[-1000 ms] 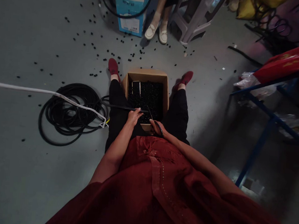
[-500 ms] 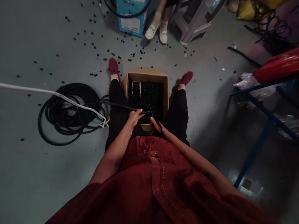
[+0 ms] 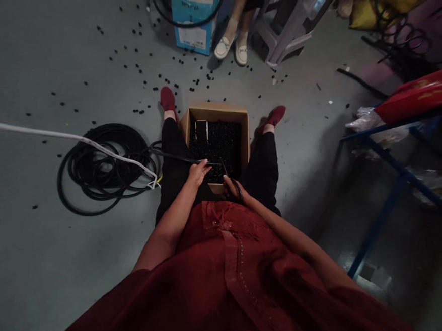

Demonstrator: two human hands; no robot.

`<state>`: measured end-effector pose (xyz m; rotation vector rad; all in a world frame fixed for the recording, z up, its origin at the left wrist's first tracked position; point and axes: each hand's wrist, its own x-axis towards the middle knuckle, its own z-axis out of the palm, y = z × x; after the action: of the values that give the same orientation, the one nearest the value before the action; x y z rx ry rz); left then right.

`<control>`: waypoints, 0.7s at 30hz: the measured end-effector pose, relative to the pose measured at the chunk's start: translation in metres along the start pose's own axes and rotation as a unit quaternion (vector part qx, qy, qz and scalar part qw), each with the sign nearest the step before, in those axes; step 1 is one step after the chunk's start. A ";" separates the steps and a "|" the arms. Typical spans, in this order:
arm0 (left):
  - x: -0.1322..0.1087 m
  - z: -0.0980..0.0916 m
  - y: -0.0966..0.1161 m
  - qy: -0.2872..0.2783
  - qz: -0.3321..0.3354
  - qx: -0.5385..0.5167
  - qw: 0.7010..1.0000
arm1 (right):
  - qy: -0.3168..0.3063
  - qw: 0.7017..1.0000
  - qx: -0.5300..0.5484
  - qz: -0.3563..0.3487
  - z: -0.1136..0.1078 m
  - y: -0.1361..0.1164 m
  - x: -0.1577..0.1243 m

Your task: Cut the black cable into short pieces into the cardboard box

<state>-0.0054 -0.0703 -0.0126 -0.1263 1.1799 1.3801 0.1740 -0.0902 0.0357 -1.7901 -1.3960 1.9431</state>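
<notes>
Black rubber hose (image 3: 176, 157) in left hand (image 3: 198, 173), scissors (image 3: 228, 175) in right hand (image 3: 235, 190)

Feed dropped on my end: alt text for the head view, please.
A seated person's left hand holds a black cable over a cardboard box of small black pieces, while the right hand holds scissors beside it. A coil of cable lies on the floor at left.

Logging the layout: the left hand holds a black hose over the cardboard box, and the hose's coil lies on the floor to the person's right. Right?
No: the head view shows the coil on the floor to the person's left. The left hand does hold the black hose over the cardboard box.
</notes>
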 end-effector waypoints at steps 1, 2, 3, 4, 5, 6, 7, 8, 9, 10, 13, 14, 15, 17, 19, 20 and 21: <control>0.001 -0.001 0.002 0.000 0.001 -0.018 1.000 | -0.005 1.000 0.013 -0.001 -0.001 0.000 -0.002; 0.001 -0.001 0.004 -0.001 0.004 -0.036 0.999 | -0.011 1.000 0.023 0.000 -0.001 -0.001 -0.003; 0.002 -0.002 0.006 -0.003 0.007 -0.052 0.999 | -0.016 0.999 0.030 0.003 -0.002 -0.001 -0.005; 0.002 -0.002 0.008 -0.005 0.010 -0.065 0.998 | -0.024 0.999 0.037 0.008 -0.003 -0.001 -0.006; 0.002 -0.002 0.010 -0.006 0.013 -0.075 0.997 | -0.032 0.998 0.044 0.013 -0.004 -0.001 -0.007; 0.002 -0.002 0.011 -0.007 0.013 -0.081 0.997 | -0.038 0.998 0.049 0.019 -0.004 0.000 -0.007; 0.001 -0.002 0.013 -0.008 0.012 -0.085 0.996 | -0.045 0.997 0.054 0.022 -0.004 0.000 -0.008; 0.001 -0.001 0.013 -0.008 0.012 -0.087 0.996 | -0.052 0.997 0.055 0.023 -0.004 0.000 -0.008; 0.000 -0.001 0.014 -0.008 0.012 -0.090 0.996 | -0.058 0.997 0.054 0.020 -0.004 0.000 -0.008; 0.000 0.000 0.015 -0.008 0.011 -0.092 0.996 | -0.064 0.996 0.054 0.015 -0.004 -0.001 -0.008; -0.002 0.001 0.015 -0.007 0.012 -0.091 0.996 | -0.074 0.996 0.044 -0.001 -0.002 -0.006 -0.009; -0.002 0.001 0.015 -0.006 0.012 -0.088 0.996 | -0.073 0.997 0.036 -0.004 -0.002 -0.009 -0.009; -0.003 0.002 0.015 -0.005 0.010 -0.084 0.996 | -0.071 0.997 0.027 -0.007 -0.001 -0.011 -0.009; -0.003 0.002 0.015 -0.005 0.009 -0.077 0.997 | -0.070 0.997 0.012 -0.012 0.001 -0.015 -0.008; -0.003 0.001 0.014 -0.010 0.008 -0.076 0.997 | -0.068 0.998 0.006 -0.007 0.003 -0.019 -0.006; -0.002 0.001 0.013 -0.013 0.008 -0.078 0.997 | -0.068 0.998 0.005 -0.004 0.004 -0.020 -0.004; -0.002 0.000 0.013 -0.018 0.008 -0.081 0.997 | -0.067 0.998 0.006 -0.002 0.006 -0.021 -0.003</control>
<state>-0.0148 -0.0679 -0.0038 -0.2066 1.0409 1.4863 0.1605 -0.0839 0.0515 -1.6794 -1.4214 2.0993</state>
